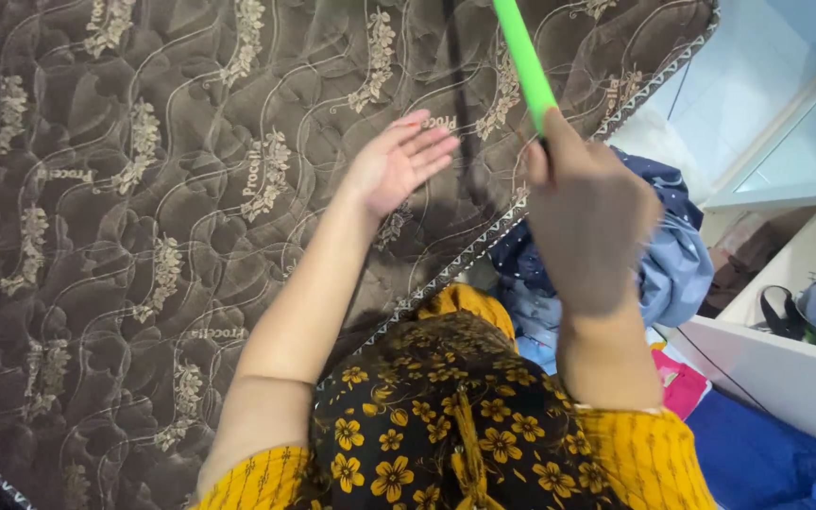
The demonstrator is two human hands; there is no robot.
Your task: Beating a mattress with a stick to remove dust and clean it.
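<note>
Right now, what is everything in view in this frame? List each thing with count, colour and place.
mattress: one, brown quilted with tan flower pattern, fills the left and top
stick: one, bright green, rising from the right hand toward the top edge
cloth heap: one, blue with small dots, right of the mattress edge
pink cloth: one, pink, lower right by the white shelf
white shelf: one, white, right side, with a dark bag inside
blue fabric: one, deep blue, bottom right corner
dress: one, black and yellow with flowers, bottom centre
left hand: open, flat over the mattress
right hand: blurred, closed around the stick
</note>
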